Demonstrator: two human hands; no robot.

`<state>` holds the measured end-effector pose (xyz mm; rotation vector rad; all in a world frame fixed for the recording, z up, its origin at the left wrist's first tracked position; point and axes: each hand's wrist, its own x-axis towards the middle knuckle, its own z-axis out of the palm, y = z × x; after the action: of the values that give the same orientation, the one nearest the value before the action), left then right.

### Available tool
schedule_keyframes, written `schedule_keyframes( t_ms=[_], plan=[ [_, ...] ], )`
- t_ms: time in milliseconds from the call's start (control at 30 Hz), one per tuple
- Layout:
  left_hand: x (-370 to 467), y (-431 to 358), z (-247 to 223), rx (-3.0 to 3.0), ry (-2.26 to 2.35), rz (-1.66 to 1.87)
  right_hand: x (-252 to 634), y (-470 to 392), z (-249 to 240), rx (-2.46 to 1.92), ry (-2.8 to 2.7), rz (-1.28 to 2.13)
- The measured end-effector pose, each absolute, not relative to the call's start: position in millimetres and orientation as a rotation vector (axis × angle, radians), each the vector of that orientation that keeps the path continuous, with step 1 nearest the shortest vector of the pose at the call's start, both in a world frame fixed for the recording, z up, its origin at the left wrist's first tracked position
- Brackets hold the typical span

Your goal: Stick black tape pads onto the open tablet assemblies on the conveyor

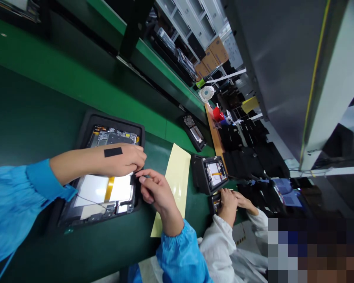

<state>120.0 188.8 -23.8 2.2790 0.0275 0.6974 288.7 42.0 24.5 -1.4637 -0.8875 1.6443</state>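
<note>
An opened tablet (90, 190) lies in a black foam tray (84, 135) on the green bench, showing its circuit board, white battery and an orange strip. My left hand (124, 159) reaches across the tablet, fingers curled at its right edge; what they hold is hidden. A black tape-like rectangle (113, 152) sits on the back of that hand. Close beside it, my right hand (157, 190) pinches thumb and forefinger together at the same edge. Something small and dark is near those fingertips, too small to name. A thin dark wire (91, 201) crosses the battery.
A yellow sheet (177, 173) lies right of the tray. Beyond it, a stack of black trays (200, 175) holds another opened tablet (216, 173). A co-worker's hands (228, 204) work on a device farther right. Another opened device (194, 129) lies near the shelf.
</note>
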Motion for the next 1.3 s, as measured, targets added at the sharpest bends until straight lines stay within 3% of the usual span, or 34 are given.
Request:
schedule_keyframes(
  t_ms=[800, 1133, 1300],
  plan=[
    [123.0, 180.5, -57.0, 2.338, 0.225, 0.61, 287.5, 37.6, 23.2, -1.654, -1.168, 1.468],
    [119.0, 175.8, -55.1, 2.35, 0.283, 0.672, 274.2, -2.9, 10.3, -1.755, -1.327, 0.951],
    [121.7, 175.6, -56.1, 2.357, 0.305, 0.689, 271.6, -5.0, 20.9, -1.874, -1.694, 0.801]
  ],
)
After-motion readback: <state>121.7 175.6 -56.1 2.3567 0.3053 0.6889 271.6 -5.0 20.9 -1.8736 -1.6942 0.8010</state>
